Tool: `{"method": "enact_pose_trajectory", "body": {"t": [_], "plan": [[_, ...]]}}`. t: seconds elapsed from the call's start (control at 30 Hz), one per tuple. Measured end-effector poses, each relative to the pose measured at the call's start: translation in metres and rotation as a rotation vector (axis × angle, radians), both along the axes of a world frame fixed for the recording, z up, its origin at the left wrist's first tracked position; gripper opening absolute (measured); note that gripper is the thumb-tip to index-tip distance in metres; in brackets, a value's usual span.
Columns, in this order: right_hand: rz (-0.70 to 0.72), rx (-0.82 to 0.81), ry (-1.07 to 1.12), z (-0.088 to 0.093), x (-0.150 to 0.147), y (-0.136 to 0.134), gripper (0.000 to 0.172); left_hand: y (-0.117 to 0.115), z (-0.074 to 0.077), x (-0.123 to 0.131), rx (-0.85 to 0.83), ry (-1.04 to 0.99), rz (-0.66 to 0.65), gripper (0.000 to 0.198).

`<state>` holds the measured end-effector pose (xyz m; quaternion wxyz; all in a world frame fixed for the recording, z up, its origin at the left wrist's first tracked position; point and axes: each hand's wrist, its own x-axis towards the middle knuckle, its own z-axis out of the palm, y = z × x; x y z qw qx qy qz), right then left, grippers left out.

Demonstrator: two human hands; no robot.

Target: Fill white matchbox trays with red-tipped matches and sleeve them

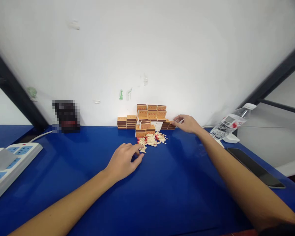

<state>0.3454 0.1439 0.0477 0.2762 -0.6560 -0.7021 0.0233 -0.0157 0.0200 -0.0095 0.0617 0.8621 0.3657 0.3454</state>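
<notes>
Stacks of orange matchboxes (149, 114) stand against the white wall at the back of the blue table (162, 190). In front of them lies a loose pile of red-tipped matches (152, 139). My left hand (124, 160) rests on the table at the pile's near left edge, fingers curled and pinched at a few matches. My right hand (186, 124) reaches to the right end of the stacks, its fingers closing on a low matchbox stack (169, 125).
A white and blue power strip (7, 164) lies at the left edge. A blurred dark object (66, 116) sits by the wall. At the right are a tilted plastic water bottle (229, 124), a white charger (231, 138) and a black phone (255, 167).
</notes>
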Motion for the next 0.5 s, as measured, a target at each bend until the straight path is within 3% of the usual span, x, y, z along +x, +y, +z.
{"method": "enact_pose_trajectory", "body": {"t": [0.17, 0.4, 0.5], "plan": [[-0.089, -0.049, 0.015, -0.025, 0.014, 0.018, 0.033, 0.002, 0.002, -0.001, 0.008, 0.018, 0.011, 0.023], [-0.296, -0.136, -0.133, -0.008, 0.092, 0.003, 0.019, 0.005, -0.001, -0.001, 0.031, -0.001, 0.006, 0.024], [-0.327, -0.191, -0.207, -0.009, 0.119, -0.008, 0.018, 0.005, -0.001, -0.001, 0.038, -0.002, -0.002, 0.024]]}}
